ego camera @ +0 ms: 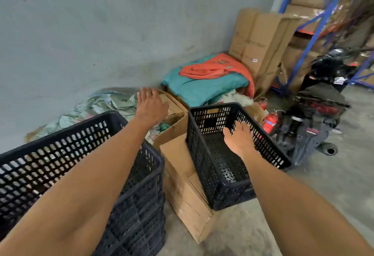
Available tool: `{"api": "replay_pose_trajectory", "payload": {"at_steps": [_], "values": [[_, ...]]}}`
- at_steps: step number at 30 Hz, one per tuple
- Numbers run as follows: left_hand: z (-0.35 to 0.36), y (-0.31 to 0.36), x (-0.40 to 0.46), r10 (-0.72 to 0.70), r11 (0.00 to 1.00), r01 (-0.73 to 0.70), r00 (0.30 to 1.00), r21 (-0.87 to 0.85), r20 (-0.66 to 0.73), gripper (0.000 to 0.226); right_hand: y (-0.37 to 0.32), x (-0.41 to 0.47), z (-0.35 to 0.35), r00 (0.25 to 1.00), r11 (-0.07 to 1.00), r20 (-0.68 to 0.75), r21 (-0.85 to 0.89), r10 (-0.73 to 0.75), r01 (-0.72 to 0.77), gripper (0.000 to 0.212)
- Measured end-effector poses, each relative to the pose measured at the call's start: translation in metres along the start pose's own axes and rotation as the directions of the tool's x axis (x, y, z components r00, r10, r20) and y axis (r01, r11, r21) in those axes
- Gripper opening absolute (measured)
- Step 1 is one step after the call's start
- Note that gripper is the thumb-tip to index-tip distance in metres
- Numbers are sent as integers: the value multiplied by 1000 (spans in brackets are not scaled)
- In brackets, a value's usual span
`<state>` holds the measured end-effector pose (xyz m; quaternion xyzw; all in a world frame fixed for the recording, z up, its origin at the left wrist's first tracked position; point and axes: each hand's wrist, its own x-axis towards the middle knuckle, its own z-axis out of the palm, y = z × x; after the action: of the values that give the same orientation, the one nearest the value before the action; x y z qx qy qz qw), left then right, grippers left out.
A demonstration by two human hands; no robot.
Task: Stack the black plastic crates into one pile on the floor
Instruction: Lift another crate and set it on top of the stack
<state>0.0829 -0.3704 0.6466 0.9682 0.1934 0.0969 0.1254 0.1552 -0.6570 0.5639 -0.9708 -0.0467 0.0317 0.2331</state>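
A single black crate (228, 154) is reached for where it sits tilted on cardboard boxes (188, 185), right of the floor pile (113, 174).

A slip or tip off the boxes could be caused by a one-sided lift. The right hand (238, 138) is spread inside it, nothing clasped; the left hand (150, 106) is held open, empty, above the pile's far side.

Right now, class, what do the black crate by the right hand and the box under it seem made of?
Crate: looks like moulded plastic, slightly glossy, with regular punched holes. Box: corrugated cardboard, matte brown, folded flaps and creased edges.
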Motion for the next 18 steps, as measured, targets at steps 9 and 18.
{"api": "replay_pose_trajectory", "payload": {"at_steps": [9,18], "values": [[171,148,46,-207,953,281,878,-114,432,87,143,4,33,726,723,-23,118,687,-681,110],[232,158,46,-351,847,494,797,-196,492,42,176,31,60,609,449,137,554,781,-701,80]]}}
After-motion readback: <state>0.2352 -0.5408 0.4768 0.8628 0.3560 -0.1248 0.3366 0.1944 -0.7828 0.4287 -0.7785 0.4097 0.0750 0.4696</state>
